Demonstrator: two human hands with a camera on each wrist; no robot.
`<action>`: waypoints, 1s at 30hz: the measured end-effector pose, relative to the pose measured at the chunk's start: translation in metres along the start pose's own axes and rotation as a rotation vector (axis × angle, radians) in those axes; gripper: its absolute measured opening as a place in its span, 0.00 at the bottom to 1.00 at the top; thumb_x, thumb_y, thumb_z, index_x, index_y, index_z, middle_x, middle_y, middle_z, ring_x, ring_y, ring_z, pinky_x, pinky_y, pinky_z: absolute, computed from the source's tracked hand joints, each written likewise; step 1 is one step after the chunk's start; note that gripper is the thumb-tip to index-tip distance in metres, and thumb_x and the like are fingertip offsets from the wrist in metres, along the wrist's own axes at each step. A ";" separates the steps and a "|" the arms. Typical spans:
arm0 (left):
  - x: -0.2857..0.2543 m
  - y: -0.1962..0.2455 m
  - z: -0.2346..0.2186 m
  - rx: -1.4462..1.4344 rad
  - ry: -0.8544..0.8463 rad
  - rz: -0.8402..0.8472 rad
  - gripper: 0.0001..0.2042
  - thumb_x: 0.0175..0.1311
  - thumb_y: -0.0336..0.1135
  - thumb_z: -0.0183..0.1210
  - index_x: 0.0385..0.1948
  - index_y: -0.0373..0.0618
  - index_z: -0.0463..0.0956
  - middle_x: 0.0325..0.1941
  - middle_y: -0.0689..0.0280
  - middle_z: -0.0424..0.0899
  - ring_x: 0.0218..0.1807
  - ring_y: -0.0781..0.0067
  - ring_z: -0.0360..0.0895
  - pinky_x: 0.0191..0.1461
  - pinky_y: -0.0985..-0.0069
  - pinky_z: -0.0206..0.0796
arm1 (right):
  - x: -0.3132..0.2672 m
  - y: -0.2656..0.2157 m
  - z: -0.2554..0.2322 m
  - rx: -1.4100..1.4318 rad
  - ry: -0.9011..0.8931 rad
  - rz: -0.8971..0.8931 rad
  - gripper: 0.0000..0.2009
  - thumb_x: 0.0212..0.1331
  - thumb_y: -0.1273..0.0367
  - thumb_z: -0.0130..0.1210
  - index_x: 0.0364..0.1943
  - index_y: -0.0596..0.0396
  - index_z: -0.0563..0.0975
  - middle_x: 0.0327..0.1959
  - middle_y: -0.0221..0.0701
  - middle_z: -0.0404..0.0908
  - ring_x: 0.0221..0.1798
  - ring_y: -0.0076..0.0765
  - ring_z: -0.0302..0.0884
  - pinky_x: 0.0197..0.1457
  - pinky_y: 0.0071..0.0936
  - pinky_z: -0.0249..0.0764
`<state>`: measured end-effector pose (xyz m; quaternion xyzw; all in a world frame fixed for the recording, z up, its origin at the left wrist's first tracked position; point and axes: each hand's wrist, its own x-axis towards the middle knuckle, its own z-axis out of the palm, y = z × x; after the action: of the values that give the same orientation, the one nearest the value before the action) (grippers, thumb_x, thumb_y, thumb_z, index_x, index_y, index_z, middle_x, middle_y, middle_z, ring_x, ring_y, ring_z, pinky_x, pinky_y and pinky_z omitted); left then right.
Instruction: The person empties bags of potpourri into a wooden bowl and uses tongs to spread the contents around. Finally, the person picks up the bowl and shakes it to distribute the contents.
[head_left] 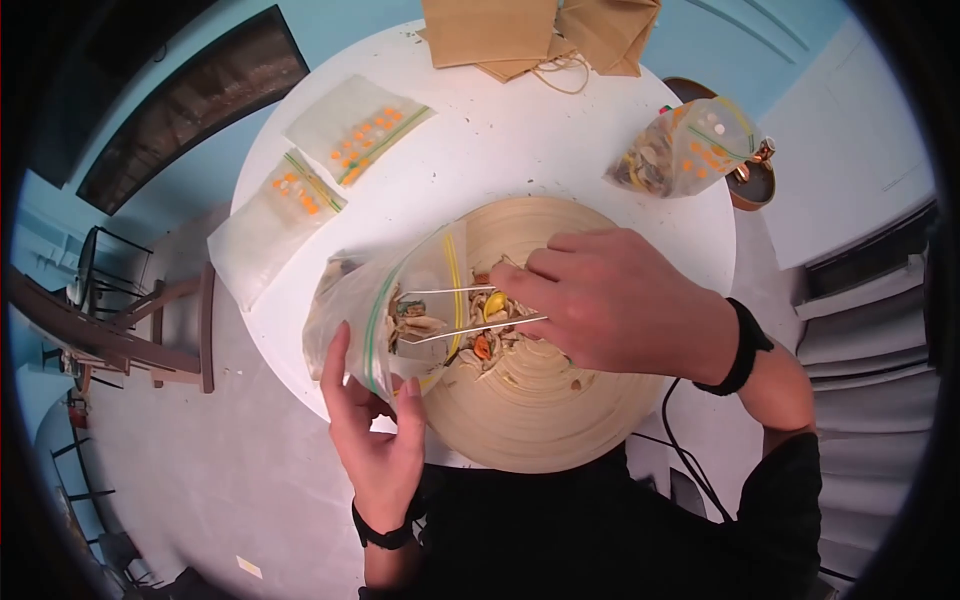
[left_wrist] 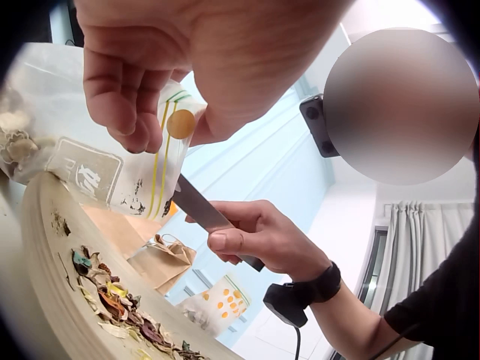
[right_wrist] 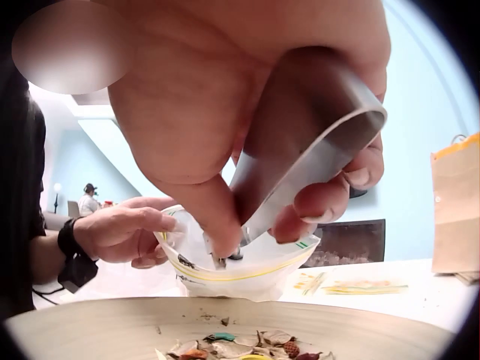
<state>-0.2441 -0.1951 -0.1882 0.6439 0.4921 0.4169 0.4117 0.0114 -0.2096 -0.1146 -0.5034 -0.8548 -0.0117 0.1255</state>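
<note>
My left hand (head_left: 382, 455) pinches the mouth of a clear zip bag (head_left: 345, 300) between thumb and fingers. The bag leans over the left edge of a round wooden board (head_left: 560, 420), its opening facing right. Dried plant pieces (left_wrist: 112, 300), brown, yellow, orange and teal, lie heaped on the board, and more are inside the bag. My right hand (head_left: 640, 305) grips metal tongs (right_wrist: 300, 142) by their bent end. The tongs' two arms reach into the bag's mouth, their tips beside the pieces inside.
Two flat zip bags (head_left: 360, 125) with orange dots lie at the back left of the white table (head_left: 480, 130). Brown paper bags (head_left: 490, 35) stand at the far edge. A filled zip bag (head_left: 680, 150) sits back right, by a dark round tray (head_left: 755, 190).
</note>
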 end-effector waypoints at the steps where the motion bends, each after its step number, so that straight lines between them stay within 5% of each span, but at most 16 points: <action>1: 0.000 0.001 -0.002 0.001 -0.005 -0.011 0.34 0.66 0.22 0.57 0.75 0.42 0.56 0.32 0.68 0.80 0.31 0.84 0.73 0.39 0.83 0.67 | -0.001 -0.001 -0.001 -0.025 -0.027 0.020 0.18 0.55 0.65 0.65 0.48 0.57 0.78 0.27 0.27 0.78 0.32 0.35 0.79 0.34 0.31 0.74; 6: -0.003 0.013 -0.011 0.024 -0.004 -0.036 0.37 0.61 0.24 0.61 0.74 0.42 0.57 0.31 0.68 0.79 0.30 0.82 0.73 0.40 0.82 0.68 | -0.043 -0.010 -0.022 -0.032 -0.038 0.171 0.21 0.52 0.66 0.68 0.51 0.54 0.78 0.26 0.28 0.77 0.32 0.38 0.78 0.35 0.34 0.74; 8: -0.008 0.013 -0.021 0.186 -0.102 0.079 0.39 0.58 0.25 0.64 0.74 0.40 0.58 0.29 0.68 0.77 0.29 0.80 0.72 0.38 0.81 0.68 | -0.069 -0.011 -0.026 0.013 -0.071 0.372 0.23 0.50 0.66 0.70 0.53 0.54 0.78 0.27 0.31 0.77 0.33 0.41 0.78 0.36 0.36 0.74; 9: -0.014 0.007 -0.026 0.233 0.002 0.168 0.40 0.55 0.26 0.66 0.73 0.37 0.59 0.27 0.68 0.74 0.27 0.79 0.71 0.34 0.81 0.66 | -0.081 -0.011 -0.026 0.010 -0.070 0.372 0.23 0.50 0.66 0.70 0.53 0.54 0.78 0.27 0.31 0.77 0.33 0.41 0.78 0.36 0.36 0.74; 12: -0.023 0.039 -0.048 0.464 -0.038 0.403 0.28 0.54 0.22 0.63 0.61 0.32 0.71 0.26 0.65 0.74 0.24 0.77 0.70 0.29 0.80 0.65 | -0.110 -0.010 -0.015 0.042 -0.052 0.501 0.24 0.50 0.67 0.71 0.53 0.55 0.79 0.29 0.34 0.79 0.33 0.43 0.78 0.36 0.37 0.74; 15: -0.015 0.098 -0.039 0.524 -0.541 0.713 0.19 0.51 0.22 0.64 0.49 0.35 0.81 0.27 0.62 0.77 0.23 0.64 0.78 0.24 0.69 0.68 | -0.125 -0.014 -0.007 0.073 -0.074 0.587 0.25 0.49 0.67 0.71 0.53 0.56 0.79 0.30 0.36 0.80 0.32 0.45 0.78 0.36 0.37 0.75; 16: -0.021 0.108 -0.028 0.515 -0.574 0.755 0.13 0.62 0.35 0.66 0.46 0.40 0.80 0.33 0.65 0.77 0.32 0.69 0.78 0.31 0.74 0.71 | -0.126 -0.017 -0.004 0.095 -0.052 0.624 0.25 0.49 0.68 0.71 0.54 0.57 0.79 0.30 0.37 0.80 0.31 0.45 0.77 0.35 0.38 0.74; 17: -0.026 0.108 -0.017 0.443 -0.578 0.812 0.13 0.50 0.34 0.68 0.37 0.43 0.80 0.29 0.68 0.71 0.28 0.73 0.73 0.27 0.75 0.69 | -0.125 -0.019 0.001 0.121 -0.023 0.657 0.26 0.48 0.69 0.72 0.54 0.57 0.79 0.29 0.38 0.79 0.30 0.46 0.77 0.35 0.38 0.74; 20: -0.014 0.167 -0.008 0.268 -1.107 0.358 0.08 0.46 0.35 0.65 0.25 0.44 0.77 0.29 0.69 0.72 0.29 0.74 0.73 0.25 0.79 0.67 | -0.132 -0.024 0.009 0.151 0.012 0.672 0.27 0.47 0.70 0.72 0.55 0.57 0.79 0.29 0.39 0.78 0.29 0.45 0.75 0.35 0.38 0.72; 21: -0.049 0.148 0.015 0.179 -0.711 0.588 0.08 0.46 0.36 0.65 0.24 0.44 0.77 0.27 0.69 0.71 0.29 0.74 0.72 0.24 0.79 0.65 | -0.134 -0.025 0.011 0.172 0.018 0.689 0.27 0.46 0.72 0.72 0.56 0.58 0.79 0.27 0.39 0.76 0.27 0.43 0.73 0.34 0.37 0.71; 23: -0.067 0.138 0.016 0.130 -0.321 0.796 0.09 0.45 0.37 0.65 0.23 0.44 0.77 0.26 0.69 0.70 0.29 0.74 0.72 0.23 0.79 0.63 | -0.141 -0.024 0.018 0.203 0.034 0.729 0.27 0.46 0.73 0.71 0.56 0.58 0.79 0.27 0.39 0.75 0.27 0.42 0.73 0.33 0.37 0.71; 30: -0.070 0.136 -0.028 0.293 -0.639 0.834 0.09 0.47 0.37 0.66 0.26 0.43 0.78 0.25 0.69 0.71 0.29 0.73 0.71 0.25 0.78 0.62 | -0.136 -0.026 0.013 0.116 -0.016 0.733 0.27 0.48 0.70 0.71 0.55 0.58 0.79 0.30 0.40 0.79 0.30 0.45 0.77 0.37 0.38 0.73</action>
<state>-0.2424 -0.2847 -0.0604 0.9296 0.0984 0.2555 0.2467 0.0494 -0.3370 -0.1551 -0.7681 -0.6182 0.0865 0.1429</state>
